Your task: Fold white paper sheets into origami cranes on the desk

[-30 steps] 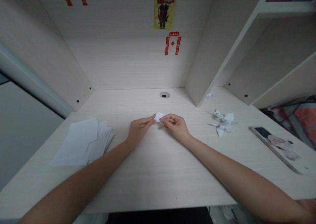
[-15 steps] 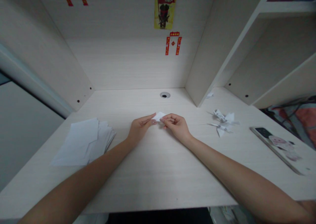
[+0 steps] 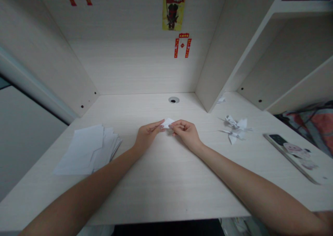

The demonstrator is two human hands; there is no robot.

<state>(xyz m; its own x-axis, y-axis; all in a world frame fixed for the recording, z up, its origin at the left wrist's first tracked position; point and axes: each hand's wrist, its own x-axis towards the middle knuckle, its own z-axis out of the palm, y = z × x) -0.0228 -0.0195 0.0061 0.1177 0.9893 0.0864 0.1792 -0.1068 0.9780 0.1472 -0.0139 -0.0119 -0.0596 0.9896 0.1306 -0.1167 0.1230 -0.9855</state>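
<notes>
A small folded piece of white paper (image 3: 168, 122) is held between my two hands above the middle of the desk. My left hand (image 3: 148, 133) pinches its left side between thumb and fingers. On the opposite side, the thumb and index finger of my right hand (image 3: 186, 132) grip the paper's right edge, with the other fingers curled. Fingertips cover part of the paper, so its exact folded shape is hard to make out. Several folded white paper cranes (image 3: 235, 129) lie to the right of my right hand.
Left of my left forearm rests a stack of white paper sheets (image 3: 87, 147). A phone (image 3: 291, 156) with a pig picture lies at the right. Behind my hands are a round cable hole (image 3: 174, 100) and an upright divider panel (image 3: 218, 55). More white paper (image 3: 221, 100) sits beyond the divider.
Both hands stay in nearly the same place on the folded paper. Only the fingertips have shifted very slightly.
</notes>
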